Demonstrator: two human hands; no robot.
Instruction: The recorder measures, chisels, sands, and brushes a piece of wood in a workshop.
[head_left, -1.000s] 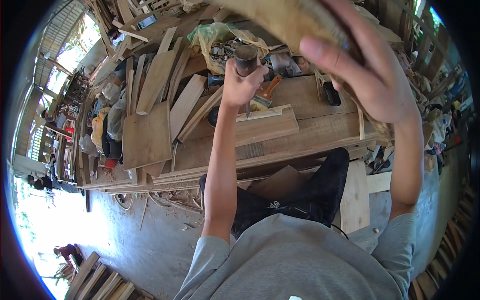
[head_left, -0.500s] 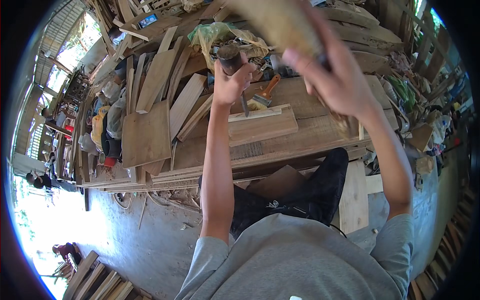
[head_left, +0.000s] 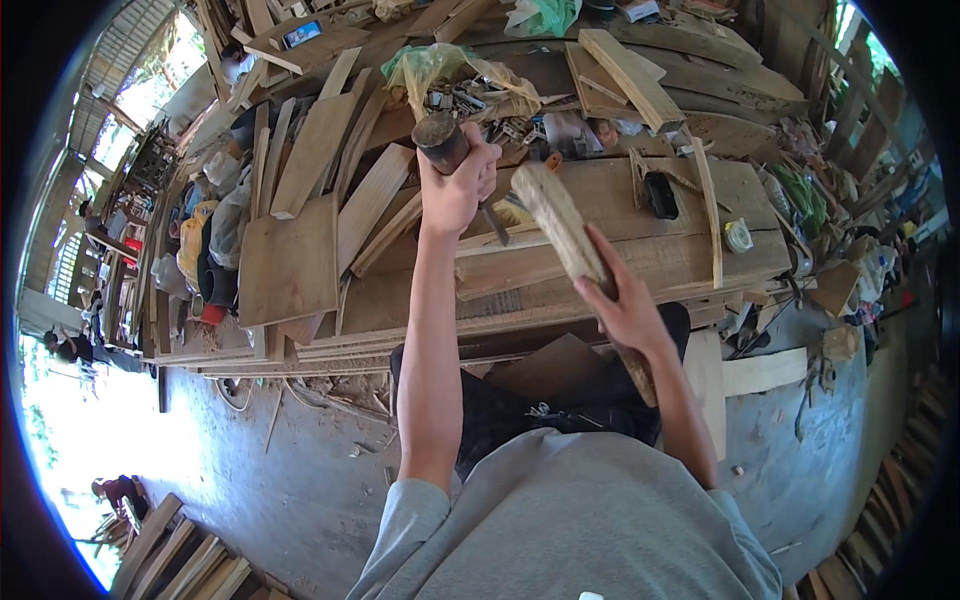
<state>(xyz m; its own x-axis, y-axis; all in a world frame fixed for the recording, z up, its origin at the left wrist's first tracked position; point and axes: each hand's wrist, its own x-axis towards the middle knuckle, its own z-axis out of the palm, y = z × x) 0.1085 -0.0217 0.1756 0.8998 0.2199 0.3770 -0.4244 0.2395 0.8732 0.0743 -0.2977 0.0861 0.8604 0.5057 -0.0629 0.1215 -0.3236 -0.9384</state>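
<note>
My left hand is closed around a chisel's dark cylindrical handle; its blade points down at a narrow board on the workbench. My right hand grips a rough wooden billet, held at a slant to the right of the chisel, apart from its handle. A paintbrush, mostly hidden, lies behind them. A black object and a small round container lie at the right, near a thin strip.
Loose planks and a plywood square cover the left bench. A torn plastic bag of metal parts lies behind. Offcuts litter the floor; stacked timber is lower left. Other people are at the far left.
My right hand and the billet have swung down from high at the upper right to low in front of the bench. My left hand with the chisel has shifted slightly left.
</note>
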